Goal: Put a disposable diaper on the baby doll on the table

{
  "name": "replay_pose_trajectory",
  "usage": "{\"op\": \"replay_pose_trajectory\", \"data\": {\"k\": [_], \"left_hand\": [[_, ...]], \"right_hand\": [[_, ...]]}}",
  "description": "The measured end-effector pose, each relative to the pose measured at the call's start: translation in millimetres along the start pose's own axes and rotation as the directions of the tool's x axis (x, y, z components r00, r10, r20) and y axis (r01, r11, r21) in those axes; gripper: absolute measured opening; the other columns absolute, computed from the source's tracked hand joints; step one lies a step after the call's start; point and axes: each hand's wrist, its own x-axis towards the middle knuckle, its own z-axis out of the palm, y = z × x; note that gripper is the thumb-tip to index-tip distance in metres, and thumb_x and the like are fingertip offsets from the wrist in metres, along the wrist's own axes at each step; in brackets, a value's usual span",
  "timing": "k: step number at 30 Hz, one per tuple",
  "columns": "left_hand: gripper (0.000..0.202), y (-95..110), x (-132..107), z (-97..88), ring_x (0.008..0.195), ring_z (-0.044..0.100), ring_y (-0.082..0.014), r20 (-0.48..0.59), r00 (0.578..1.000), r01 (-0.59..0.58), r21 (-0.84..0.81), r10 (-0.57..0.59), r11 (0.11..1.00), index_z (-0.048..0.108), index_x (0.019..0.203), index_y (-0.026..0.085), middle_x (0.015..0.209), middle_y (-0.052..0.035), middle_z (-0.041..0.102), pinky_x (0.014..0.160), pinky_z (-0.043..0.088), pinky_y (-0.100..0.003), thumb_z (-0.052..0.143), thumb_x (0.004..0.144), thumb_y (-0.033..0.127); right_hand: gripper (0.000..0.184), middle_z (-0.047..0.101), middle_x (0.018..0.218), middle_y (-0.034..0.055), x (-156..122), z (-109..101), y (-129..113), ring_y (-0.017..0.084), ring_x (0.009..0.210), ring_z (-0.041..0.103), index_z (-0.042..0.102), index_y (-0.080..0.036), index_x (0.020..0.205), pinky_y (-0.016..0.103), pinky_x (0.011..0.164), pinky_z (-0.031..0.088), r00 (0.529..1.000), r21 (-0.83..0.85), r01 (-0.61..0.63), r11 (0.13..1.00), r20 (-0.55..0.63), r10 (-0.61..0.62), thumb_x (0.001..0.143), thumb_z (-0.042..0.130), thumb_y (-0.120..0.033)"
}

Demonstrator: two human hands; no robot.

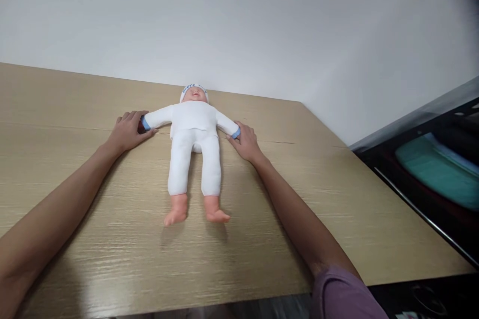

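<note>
A baby doll (195,118) in a white top and white trousers lies on its back on the wooden table, arms spread and bare feet pointing towards me. Its printed white cap (193,85) is at the far end. My left hand (129,129) is closed around the end of the doll's arm on the left, at the blue cuff (145,122). At the opposite blue cuff (235,132), my right hand (245,141) grips the other arm's end, with the thumb on the near side. Both doll hands are mostly hidden by my fingers.
The light wooden table (123,239) meets a white wall (149,20) behind the doll. Off the table's right edge stands a dark, glossy object (422,179) with a blurred green patch. A dark floor shows below the front edge.
</note>
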Motion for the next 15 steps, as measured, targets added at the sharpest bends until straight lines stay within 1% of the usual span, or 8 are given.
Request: {"op": "replay_pose_trajectory", "data": {"k": [2, 4, 7, 9, 11, 15], "left_hand": [[0.082, -5.0, -8.0, -4.6, 0.142, 0.062, -0.0441, -0.018, 1.0, 0.01, -0.023, -0.011, 1.0, 0.06, 0.158, 0.023, 0.152, -0.0189, 0.071, 0.118, 0.045, -0.056, 0.061, 0.095, 0.076], [0.077, -9.1, -14.4, -8.5, 0.143, 0.062, -0.0425, -0.036, 0.999, 0.013, -0.051, -0.015, 0.999, 0.061, 0.156, 0.025, 0.153, -0.0169, 0.072, 0.12, 0.045, -0.056, 0.062, 0.095, 0.072], [0.069, -12.7, -17.7, -11.6, 0.142, 0.063, -0.0409, -0.048, 0.999, 0.0, -0.074, -0.004, 0.997, 0.065, 0.151, 0.027, 0.15, -0.0153, 0.074, 0.12, 0.046, -0.056, 0.061, 0.097, 0.069], [0.065, -13.7, -16.1, -11.8, 0.138, 0.065, -0.041, -0.04, 0.999, -0.012, -0.063, 0.009, 0.998, 0.069, 0.147, 0.027, 0.145, -0.0162, 0.076, 0.119, 0.047, -0.057, 0.06, 0.097, 0.069], [0.063, -14.1, -13.7, -11.2, 0.135, 0.066, -0.0414, -0.036, 0.999, -0.021, -0.049, 0.019, 0.999, 0.071, 0.143, 0.026, 0.14, -0.0171, 0.077, 0.117, 0.047, -0.058, 0.06, 0.098, 0.069], [0.06, -13.4, -13.5, -11.2, 0.132, 0.067, -0.0418, -0.054, 0.998, -0.031, -0.048, 0.028, 0.998, 0.072, 0.141, 0.028, 0.138, -0.0167, 0.078, 0.115, 0.047, -0.059, 0.062, 0.096, 0.067]], "right_hand": [[0.078, 0.061, 0.167, 0.0216, -8.2, -1.7, 1.0, 0.042, 0.149, 0.053, 0.047, -0.018, 0.17, 0.06, 0.127, 0.043, 0.999, -0.003, -0.004, 1.0, -0.033, 0.003, 0.11, 0.052, -0.068], [0.077, 0.061, 0.166, 0.0226, -16.1, -3.8, 3.8, 0.042, 0.149, 0.054, 0.048, -0.017, 0.17, 0.061, 0.128, 0.043, 0.997, -0.013, -0.015, 1.0, -0.071, 0.014, 0.109, 0.054, -0.065], [0.069, 0.068, 0.155, 0.023, -22.7, -6.4, 9.9, 0.041, 0.139, 0.06, 0.059, -0.017, 0.162, 0.061, 0.124, 0.046, 0.995, -0.009, -0.042, 0.999, -0.096, 0.041, 0.109, 0.056, -0.061], [0.06, 0.072, 0.146, 0.0215, -22.3, -6.9, 13.5, 0.04, 0.133, 0.062, 0.067, -0.018, 0.154, 0.059, 0.12, 0.049, 0.993, 0.009, -0.06, 0.998, -0.1, 0.061, 0.11, 0.057, -0.058], [0.055, 0.073, 0.141, 0.0205, -19.5, -6.4, 15.9, 0.039, 0.13, 0.063, 0.073, -0.018, 0.149, 0.057, 0.117, 0.052, 0.991, 0.024, -0.075, 0.997, -0.113, 0.078, 0.11, 0.058, -0.054], [0.052, 0.073, 0.138, 0.0199, -15.6, -5.8, 17.2, 0.038, 0.129, 0.064, 0.075, -0.02, 0.149, 0.057, 0.118, 0.052, 0.985, 0.033, -0.098, 0.995, -0.141, 0.102, 0.111, 0.058, -0.05]]}}
